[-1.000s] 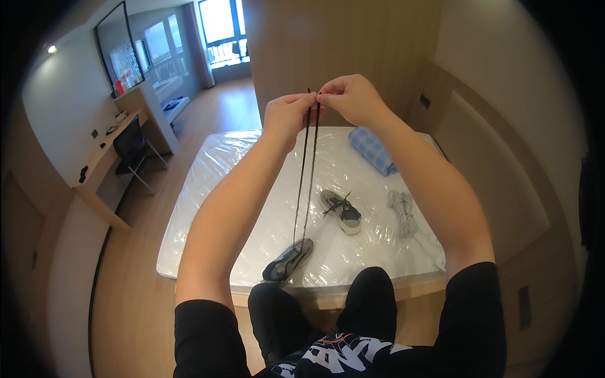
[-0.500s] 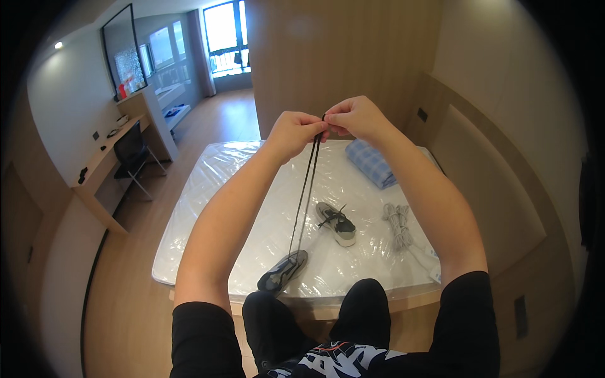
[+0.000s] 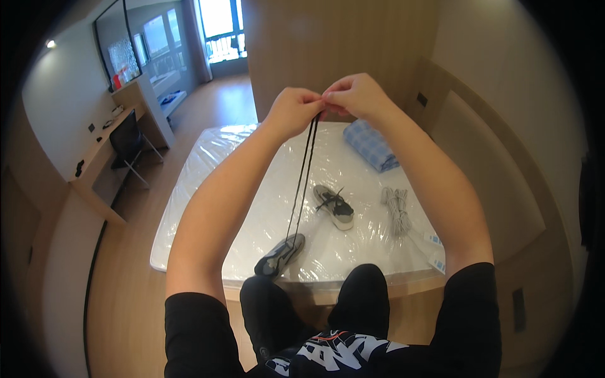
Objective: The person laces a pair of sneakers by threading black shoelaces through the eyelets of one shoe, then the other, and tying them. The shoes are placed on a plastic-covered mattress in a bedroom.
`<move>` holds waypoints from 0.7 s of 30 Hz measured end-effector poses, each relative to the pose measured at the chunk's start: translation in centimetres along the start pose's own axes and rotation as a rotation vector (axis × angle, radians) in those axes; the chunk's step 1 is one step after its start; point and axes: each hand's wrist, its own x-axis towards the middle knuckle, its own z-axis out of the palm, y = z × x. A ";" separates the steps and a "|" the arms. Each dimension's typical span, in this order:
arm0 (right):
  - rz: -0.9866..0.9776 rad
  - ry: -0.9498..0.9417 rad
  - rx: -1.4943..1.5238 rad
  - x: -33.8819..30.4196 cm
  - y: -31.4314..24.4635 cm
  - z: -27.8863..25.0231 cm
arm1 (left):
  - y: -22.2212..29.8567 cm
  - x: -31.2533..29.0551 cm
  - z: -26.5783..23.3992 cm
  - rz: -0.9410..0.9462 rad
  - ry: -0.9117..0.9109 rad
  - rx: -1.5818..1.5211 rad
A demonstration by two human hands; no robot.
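Note:
Both my arms are stretched forward over the bed. Two black strands of a shoelace (image 3: 305, 170) run up from a grey sneaker (image 3: 281, 255) at the mattress's near edge to my fingers. The fingers of my left hand (image 3: 294, 112) are closed round the upper part of the strands. My right hand (image 3: 359, 97) pinches at the lace's upper end, its fingertips touching those of the left; the end itself is hidden between them. A second grey sneaker (image 3: 334, 206), with its black lace tied, lies farther right on the mattress.
The white mattress (image 3: 208, 189) is wrapped in shiny clear plastic. To the right lie a folded blue checked cloth (image 3: 372, 146) and a bundled grey cable (image 3: 397, 211) with a power strip. A padded headboard (image 3: 498, 164) stands right; a chair (image 3: 128, 138) and desk (image 3: 94, 164) are left.
My two hands stay together at the lace and sit slightly higher in view. The whole scene has shifted a little upward. The lace still runs taut from the near sneaker.

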 end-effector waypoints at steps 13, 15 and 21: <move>-0.001 0.101 0.167 0.1 1.5 0.0 | -0.2 0.0 2.4 0.000 -0.013 -0.170; 0.017 0.077 0.192 0.0 1.2 0.0 | -0.9 0.3 3.4 -0.039 -0.004 -0.392; -0.025 0.036 -0.154 1.0 -0.2 -1.5 | -0.5 1.0 3.7 -0.044 -0.054 -0.502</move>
